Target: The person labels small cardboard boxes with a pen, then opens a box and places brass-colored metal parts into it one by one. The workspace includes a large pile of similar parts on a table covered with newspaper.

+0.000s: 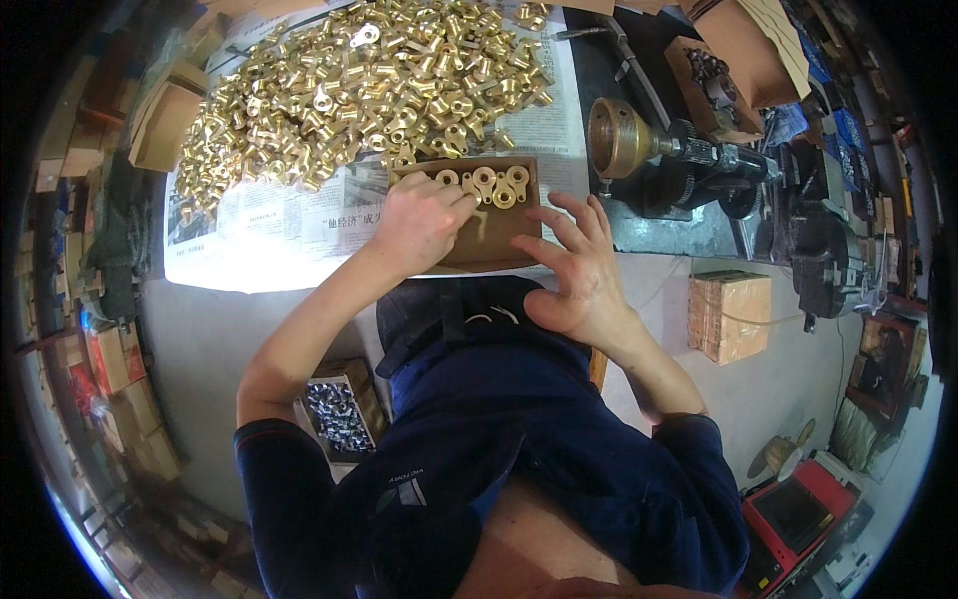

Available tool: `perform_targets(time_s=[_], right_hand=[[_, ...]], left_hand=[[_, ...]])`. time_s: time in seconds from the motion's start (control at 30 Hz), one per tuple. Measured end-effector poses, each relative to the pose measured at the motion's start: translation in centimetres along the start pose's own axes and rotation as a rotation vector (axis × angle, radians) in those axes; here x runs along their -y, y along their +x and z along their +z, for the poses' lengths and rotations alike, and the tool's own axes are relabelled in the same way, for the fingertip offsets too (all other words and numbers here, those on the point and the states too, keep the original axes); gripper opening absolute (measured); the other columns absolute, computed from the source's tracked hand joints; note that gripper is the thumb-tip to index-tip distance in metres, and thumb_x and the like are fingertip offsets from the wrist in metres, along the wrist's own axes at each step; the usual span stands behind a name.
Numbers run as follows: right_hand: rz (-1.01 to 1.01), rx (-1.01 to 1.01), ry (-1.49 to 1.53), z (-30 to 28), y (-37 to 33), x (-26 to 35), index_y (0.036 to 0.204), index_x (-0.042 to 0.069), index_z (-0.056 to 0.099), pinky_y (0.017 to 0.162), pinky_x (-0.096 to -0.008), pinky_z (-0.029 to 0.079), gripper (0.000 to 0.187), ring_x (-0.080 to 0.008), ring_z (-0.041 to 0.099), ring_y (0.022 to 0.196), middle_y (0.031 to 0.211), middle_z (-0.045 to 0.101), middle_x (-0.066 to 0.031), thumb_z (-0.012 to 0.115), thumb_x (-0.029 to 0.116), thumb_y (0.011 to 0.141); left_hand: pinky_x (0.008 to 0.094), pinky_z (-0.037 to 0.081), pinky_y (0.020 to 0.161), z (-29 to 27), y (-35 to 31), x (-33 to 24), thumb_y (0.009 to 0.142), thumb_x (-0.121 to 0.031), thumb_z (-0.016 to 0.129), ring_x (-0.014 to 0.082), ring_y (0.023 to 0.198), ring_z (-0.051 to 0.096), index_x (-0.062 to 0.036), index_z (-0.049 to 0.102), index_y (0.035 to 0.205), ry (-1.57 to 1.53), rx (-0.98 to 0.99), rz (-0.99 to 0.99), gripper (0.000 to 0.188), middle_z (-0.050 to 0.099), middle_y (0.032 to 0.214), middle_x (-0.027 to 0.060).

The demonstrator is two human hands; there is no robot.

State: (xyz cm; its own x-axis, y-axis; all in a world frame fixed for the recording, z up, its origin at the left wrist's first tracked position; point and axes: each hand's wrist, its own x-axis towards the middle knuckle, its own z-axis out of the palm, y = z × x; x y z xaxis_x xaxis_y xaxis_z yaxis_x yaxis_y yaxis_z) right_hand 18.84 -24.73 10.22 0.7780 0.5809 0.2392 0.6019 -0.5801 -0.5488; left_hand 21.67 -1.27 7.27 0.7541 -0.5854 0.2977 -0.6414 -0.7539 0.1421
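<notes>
A small open cardboard box (489,245) lies at the table's near edge, in front of me. Along its far wall stand several brass fittings (485,182), each with a round collar and a flat lug, set close together. My left hand (424,222) reaches over the box's left end. Its fingers are curled down beside the row, and whatever they grip is hidden under them. At the box's right wall is my right hand (581,268), fingers spread and holding nothing, fingertips at the rim.
A large heap of loose brass fittings (379,90) covers the newspaper (299,235) beyond the box. To the right stands a machine with a brass-coloured cup (614,140). A carton of silvery parts (339,414) and a wooden block-like box (730,314) sit on the floor.
</notes>
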Motion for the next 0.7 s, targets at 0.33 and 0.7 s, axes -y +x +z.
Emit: perform_targets(time_s=[0.33, 0.7], right_hand=[[0.002, 0.0, 0.003, 0.1, -0.2, -0.1, 0.1, 0.007, 0.068, 0.105, -0.0614, 0.024, 0.051, -0.0378, 0.041, 0.121, 0.119, 0.054, -0.0125, 0.068, 0.02, 0.05], [0.009, -0.01, 0.021, 0.2, -0.6, -0.4, 0.099, 0.007, 0.069, 0.105, -0.061, 0.024, 0.051, -0.0384, 0.041, 0.121, 0.119, 0.055, -0.0128, 0.068, 0.02, 0.05]], left_hand=[[0.0345, 0.044, 0.061, 0.0, 0.0, 0.0, 0.072, -0.016, 0.069, 0.0217, 0.066, 0.059, -0.0107, 0.065, 0.083, -0.03, -0.014, -0.001, 0.012, 0.059, 0.07, 0.0029], [0.0374, 0.048, 0.059, -2.0, 0.0, 0.5, 0.075, -0.022, 0.069, 0.0257, 0.065, 0.061, -0.0101, 0.064, 0.086, -0.022, -0.018, -0.186, 0.017, 0.061, 0.073, 0.0049]])
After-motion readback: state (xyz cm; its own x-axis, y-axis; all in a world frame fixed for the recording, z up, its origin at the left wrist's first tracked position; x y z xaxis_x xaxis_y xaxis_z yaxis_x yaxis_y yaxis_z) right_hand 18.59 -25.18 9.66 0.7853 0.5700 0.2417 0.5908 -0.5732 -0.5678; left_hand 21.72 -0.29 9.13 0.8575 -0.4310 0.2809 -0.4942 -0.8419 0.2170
